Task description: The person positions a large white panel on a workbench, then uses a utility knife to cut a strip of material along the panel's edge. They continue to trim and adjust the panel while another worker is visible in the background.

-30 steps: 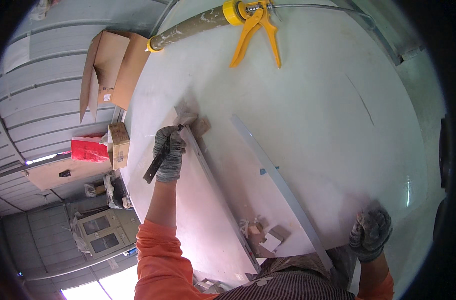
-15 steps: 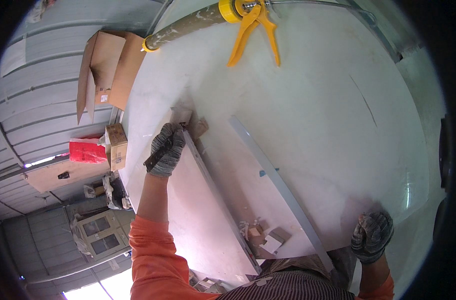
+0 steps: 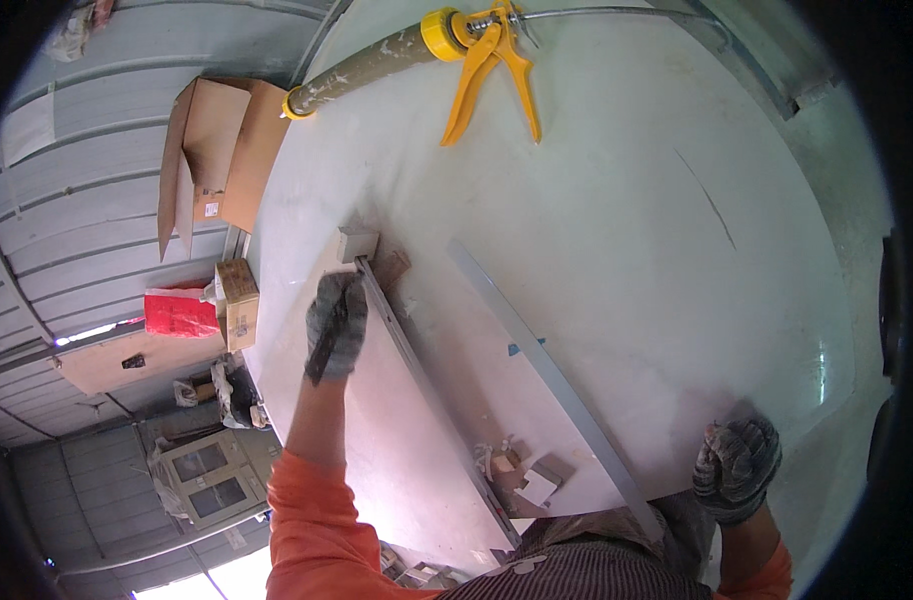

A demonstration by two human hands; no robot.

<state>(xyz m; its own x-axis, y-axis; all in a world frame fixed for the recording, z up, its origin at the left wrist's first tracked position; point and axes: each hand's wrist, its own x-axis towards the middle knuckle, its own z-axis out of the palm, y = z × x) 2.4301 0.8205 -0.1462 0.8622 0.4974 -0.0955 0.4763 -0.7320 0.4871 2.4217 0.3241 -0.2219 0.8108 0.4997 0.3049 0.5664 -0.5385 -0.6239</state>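
My left hand (image 3: 339, 318), in a grey knit glove, is closed around a dark flat handle-like tool (image 3: 322, 350); its exact kind is blurred. It hovers beside the far end of a white panel (image 3: 397, 430) with a grey metal edge (image 3: 424, 375). A small pale block (image 3: 357, 244) sits at that end, with a brown scrap (image 3: 393, 272) beside it. At the right, my gloved right hand (image 3: 739, 468) is curled closed near the table's front edge; anything inside it is hidden. Between the hands lies a long grey-blue strip (image 3: 542, 375) with a blue bit of tape (image 3: 525, 347) next to it.
A yellow-handled caulking gun (image 3: 482, 75) lies at the far side of the white table (image 3: 617, 180). Small white blocks and scraps (image 3: 542, 482) lie near my waist. Cardboard boxes (image 3: 239, 300), a red bag (image 3: 182, 313) and a cabinet (image 3: 217, 478) stand to the left.
My left hand has drawn back toward me from the panel's far end, still gripping the dark tool, which now points more toward my wrist. My right hand stays curled in nearly the same place.
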